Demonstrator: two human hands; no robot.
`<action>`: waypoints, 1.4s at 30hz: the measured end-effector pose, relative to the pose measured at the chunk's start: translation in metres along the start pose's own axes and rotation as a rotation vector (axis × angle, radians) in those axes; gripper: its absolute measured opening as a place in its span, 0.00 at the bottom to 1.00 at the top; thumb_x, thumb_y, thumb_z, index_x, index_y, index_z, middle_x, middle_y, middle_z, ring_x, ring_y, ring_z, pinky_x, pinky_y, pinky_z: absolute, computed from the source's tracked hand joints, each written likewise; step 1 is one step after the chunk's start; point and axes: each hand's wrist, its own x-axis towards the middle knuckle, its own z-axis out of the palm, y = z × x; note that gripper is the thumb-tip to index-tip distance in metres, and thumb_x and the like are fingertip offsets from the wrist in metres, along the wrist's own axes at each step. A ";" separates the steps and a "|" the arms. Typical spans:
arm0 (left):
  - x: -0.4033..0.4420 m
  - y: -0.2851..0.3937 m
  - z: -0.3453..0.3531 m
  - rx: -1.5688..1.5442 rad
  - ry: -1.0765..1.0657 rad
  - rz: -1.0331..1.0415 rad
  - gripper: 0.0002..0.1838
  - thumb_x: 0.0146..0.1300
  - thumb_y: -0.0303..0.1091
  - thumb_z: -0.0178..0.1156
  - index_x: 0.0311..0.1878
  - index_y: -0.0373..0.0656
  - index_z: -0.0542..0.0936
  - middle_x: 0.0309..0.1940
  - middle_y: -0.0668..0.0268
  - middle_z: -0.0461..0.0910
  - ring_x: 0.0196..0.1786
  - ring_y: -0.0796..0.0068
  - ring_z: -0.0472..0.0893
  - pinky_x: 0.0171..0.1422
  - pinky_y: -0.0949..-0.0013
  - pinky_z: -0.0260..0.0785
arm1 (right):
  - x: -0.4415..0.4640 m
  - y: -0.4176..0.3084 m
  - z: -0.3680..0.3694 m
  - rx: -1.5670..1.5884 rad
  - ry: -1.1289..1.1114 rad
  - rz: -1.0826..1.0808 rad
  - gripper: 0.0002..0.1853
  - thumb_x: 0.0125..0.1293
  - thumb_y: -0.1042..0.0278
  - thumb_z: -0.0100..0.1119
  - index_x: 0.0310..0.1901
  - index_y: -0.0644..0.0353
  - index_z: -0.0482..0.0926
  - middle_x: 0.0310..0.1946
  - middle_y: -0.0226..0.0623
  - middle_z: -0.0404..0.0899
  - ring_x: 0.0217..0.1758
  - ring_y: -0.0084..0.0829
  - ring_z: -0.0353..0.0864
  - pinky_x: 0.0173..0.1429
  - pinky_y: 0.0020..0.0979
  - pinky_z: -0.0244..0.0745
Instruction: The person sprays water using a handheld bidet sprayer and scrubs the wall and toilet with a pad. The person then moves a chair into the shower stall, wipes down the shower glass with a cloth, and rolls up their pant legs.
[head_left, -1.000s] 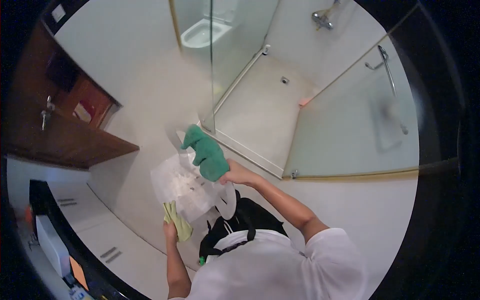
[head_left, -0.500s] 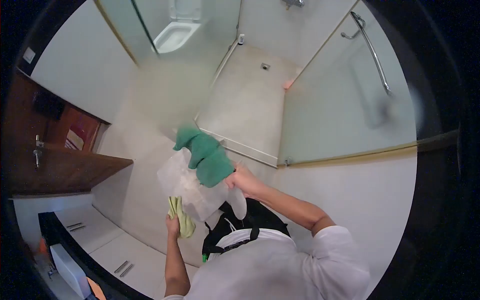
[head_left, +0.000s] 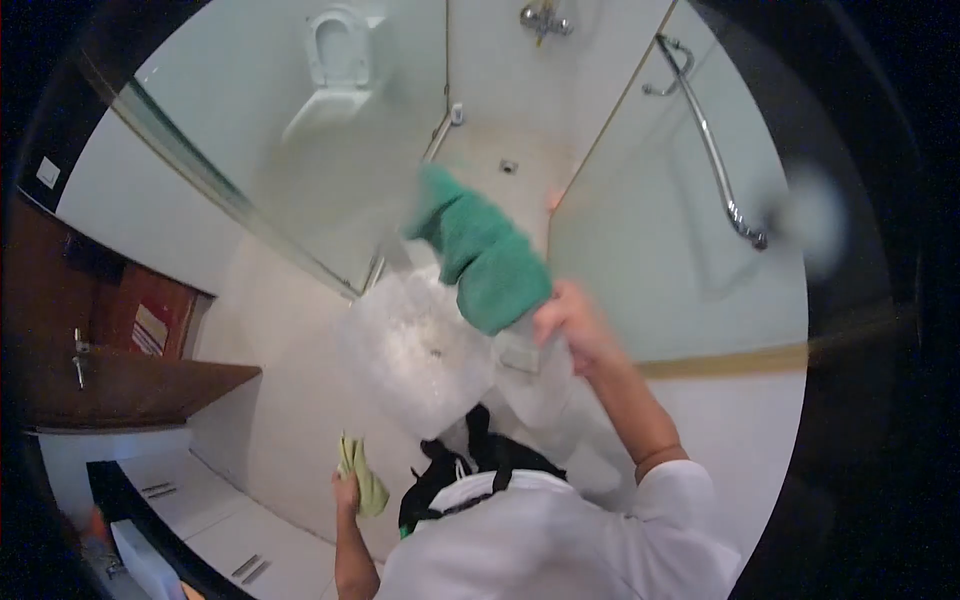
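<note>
At the centre of the frame we locate a bulky, folded dark-green towelling cloth, tilted, with its far end toward the upper left. Our right hand, slightly blurred, is closed on its lower right end. A translucent white plastic bag with small specks inside lies below and left of the cloth; part of it hangs under the same hand, though we cannot tell which fingers retain it. At lower left, our left hand grips a folded yellow-green cloth, well apart from the bag. The frosted glass panel with a curved chrome bar stands at upper right, near the right forearm. We judge the step in hand to be holding both cloths and the bag together, one cloth per hand. The next move calls for a firm right-hand grip, a level bag and clearance from the glass.
</note>
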 end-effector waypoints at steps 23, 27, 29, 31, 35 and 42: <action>0.039 0.085 0.019 -0.006 -0.133 -0.347 0.20 0.57 0.39 0.55 0.46 0.32 0.74 0.35 0.56 0.80 0.38 0.66 0.78 0.42 0.63 0.70 | 0.287 -0.143 -0.030 -0.427 -0.026 -0.128 0.06 0.30 0.78 0.51 0.13 0.56 0.66 0.10 0.22 0.60 0.13 0.17 0.58 0.19 0.22 0.50; 0.068 0.116 0.031 0.008 -0.135 -0.333 0.20 0.57 0.40 0.56 0.46 0.33 0.75 0.35 0.56 0.80 0.37 0.67 0.78 0.42 0.63 0.70 | 0.357 -0.153 -0.059 -0.489 -0.069 -0.072 0.08 0.28 0.80 0.49 0.15 0.56 0.66 0.14 0.20 0.62 0.15 0.16 0.60 0.20 0.21 0.52; 0.074 0.130 0.037 0.016 -0.129 -0.335 0.20 0.57 0.40 0.56 0.46 0.33 0.75 0.35 0.56 0.80 0.37 0.67 0.78 0.42 0.63 0.70 | 0.395 -0.155 -0.080 -0.493 -0.112 -0.127 0.08 0.29 0.80 0.51 0.15 0.57 0.66 0.14 0.22 0.63 0.16 0.16 0.62 0.21 0.21 0.53; 0.077 0.145 0.044 0.029 -0.118 -0.337 0.20 0.56 0.41 0.56 0.46 0.33 0.75 0.35 0.56 0.80 0.37 0.67 0.78 0.42 0.63 0.70 | 0.434 -0.161 -0.103 -0.523 -0.132 -0.089 0.07 0.29 0.80 0.51 0.16 0.58 0.68 0.14 0.24 0.64 0.17 0.18 0.64 0.22 0.22 0.55; 0.079 0.179 0.073 0.022 -0.093 -0.367 0.20 0.56 0.41 0.56 0.45 0.34 0.75 0.35 0.57 0.80 0.37 0.67 0.78 0.42 0.63 0.70 | 0.494 -0.179 -0.131 -0.602 -0.061 -0.068 0.06 0.31 0.78 0.53 0.18 0.62 0.71 0.15 0.28 0.66 0.22 0.24 0.69 0.26 0.25 0.61; 0.070 0.271 0.127 0.012 -0.054 -0.464 0.20 0.56 0.43 0.56 0.45 0.35 0.76 0.34 0.57 0.80 0.37 0.68 0.78 0.42 0.63 0.70 | 0.664 -0.233 -0.213 -0.820 -0.297 0.002 0.06 0.31 0.76 0.54 0.17 0.66 0.71 0.18 0.34 0.71 0.25 0.28 0.70 0.30 0.30 0.65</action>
